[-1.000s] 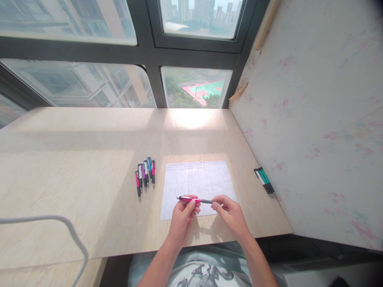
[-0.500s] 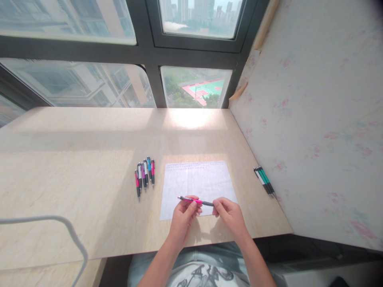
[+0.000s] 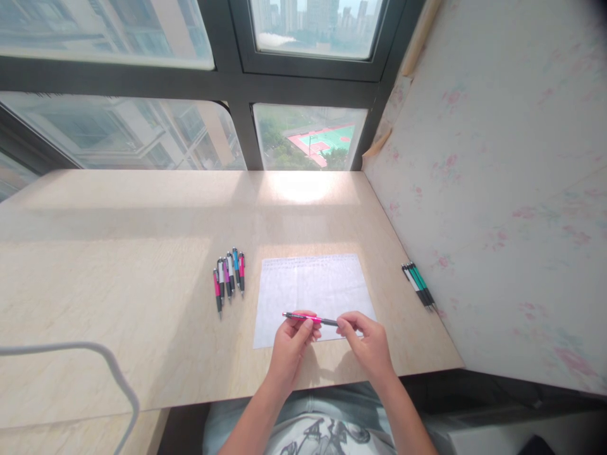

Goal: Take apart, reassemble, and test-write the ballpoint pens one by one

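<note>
A pink pen (image 3: 327, 321) with a black grip is held nearly level above the lower part of a white sheet of paper (image 3: 308, 291). My left hand (image 3: 291, 344) is closed around its pink barrel, thumb on top. The fingertips of my right hand (image 3: 365, 341) pinch the pen's dark tip end, so the very point is hidden. Small rows of writing run along the paper's top edge. Left of the sheet lies a row of several pens (image 3: 229, 275) in pink, white, purple and blue.
More pens (image 3: 418, 286), white and green, lie against the wallpapered wall (image 3: 497, 221) on the right. A grey cable (image 3: 107, 357) arches over the left front of the wooden desk (image 3: 118, 272). Windows (image 3: 310, 136) rise behind the desk's far edge.
Hardly anything differs. The pen stays in both hands at about the same spot, with only a very slight shift of the right hand and the view.
</note>
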Demonstrator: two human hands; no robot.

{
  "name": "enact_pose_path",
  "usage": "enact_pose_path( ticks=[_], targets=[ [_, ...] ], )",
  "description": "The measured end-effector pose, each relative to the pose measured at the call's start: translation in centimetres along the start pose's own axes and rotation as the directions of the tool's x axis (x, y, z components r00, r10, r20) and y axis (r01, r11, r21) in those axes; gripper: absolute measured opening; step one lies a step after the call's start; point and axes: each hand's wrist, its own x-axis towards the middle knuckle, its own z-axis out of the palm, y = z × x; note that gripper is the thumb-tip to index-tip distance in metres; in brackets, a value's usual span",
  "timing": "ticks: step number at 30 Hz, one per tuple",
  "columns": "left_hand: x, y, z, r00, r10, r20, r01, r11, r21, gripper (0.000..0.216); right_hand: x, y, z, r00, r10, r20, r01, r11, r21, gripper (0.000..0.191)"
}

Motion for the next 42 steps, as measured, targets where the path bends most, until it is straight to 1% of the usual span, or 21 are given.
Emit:
enact_pose_path(
  ticks=[3, 7, 11, 15, 17, 20, 23, 25, 28, 30, 31, 34, 38, 42],
  targets=[
    [0.1, -0.1, 0.0, 1.000, -0.004, 0.000, 0.004, 1.000, 0.001, 0.029, -0.1, 0.0, 0.0, 1.000, -0.002, 0.011, 0.002, 1.000, -0.009, 0.028],
    [0.0, -0.1, 0.0, 1.000, -0.003, 0.003, 0.003, 1.000, 0.025, 0.030, -0.2, 0.2, 0.1, 0.999, 0.042, 0.019, -0.042, 0.999, 0.013, 0.031],
    [-0.1, 0.2, 0.0, 1.000, 0.004, 0.013, -0.005, 0.998, 0.055, 0.031, -0.3, 0.4, 0.1, 0.992, 0.111, 0.054, -0.116, 0.989, 0.094, 0.035],
    [-0.1, 0.3, -0.3, 0.999, 0.007, 0.035, -0.010, 0.997, 0.082, 0.031, -0.3, 0.3, 0.1, 0.979, 0.180, 0.092, -0.196, 0.959, 0.206, 0.038],
    [0.0, 0.3, -0.4, 0.999, 0.014, 0.051, -0.018, 0.996, 0.084, 0.029, -0.2, 0.4, 0.1, 0.971, 0.210, 0.111, -0.231, 0.945, 0.231, 0.041],
    [0.0, 0.2, -0.5, 0.998, 0.032, 0.058, -0.036, 0.997, 0.070, 0.028, -0.2, 0.7, 0.1, 0.959, 0.227, 0.172, -0.260, 0.944, 0.205, 0.049],
    [0.0, 0.0, -0.5, 0.997, 0.040, 0.058, -0.044, 0.997, 0.067, 0.027, -0.2, 0.8, 0.0, 0.957, 0.207, 0.203, -0.243, 0.955, 0.168, 0.051],
    [0.0, -0.1, -0.6, 0.998, 0.037, 0.056, -0.041, 0.997, 0.061, 0.027, -0.3, 0.7, -0.2, 0.963, 0.182, 0.200, -0.214, 0.965, 0.153, 0.045],
    [0.0, -0.2, -0.7, 0.999, 0.030, 0.030, -0.030, 0.999, 0.012, 0.026, -0.3, 0.6, -0.3, 0.975, 0.116, 0.190, -0.139, 0.984, 0.113, 0.027],
    [0.1, -0.2, -0.8, 1.000, 0.019, 0.011, -0.019, 1.000, -0.024, 0.025, -0.3, 0.6, -0.2, 0.984, 0.074, 0.159, -0.089, 0.992, 0.086, 0.018],
    [0.2, -0.2, -0.8, 1.000, 0.012, 0.004, -0.012, 0.999, -0.036, 0.025, -0.3, 0.6, -0.1, 0.989, 0.062, 0.137, -0.073, 0.994, 0.080, 0.017],
    [0.2, -0.4, -0.8, 1.000, 0.000, -0.001, 0.000, 0.998, -0.055, 0.024, -0.4, 0.9, 0.2, 0.995, 0.069, 0.079, -0.078, 0.990, 0.119, 0.018],
    [0.2, -0.5, -0.8, 1.000, -0.002, 0.006, 0.003, 0.998, -0.067, 0.024, -0.5, 1.4, 0.5, 0.991, 0.109, 0.075, -0.121, 0.975, 0.184, 0.022],
    [0.1, -0.3, -0.8, 1.000, -0.018, -0.004, 0.018, 0.995, -0.095, 0.024, -0.6, 1.5, 0.4, 0.993, 0.117, 0.014, -0.117, 0.970, 0.211, 0.026]
  ],
)
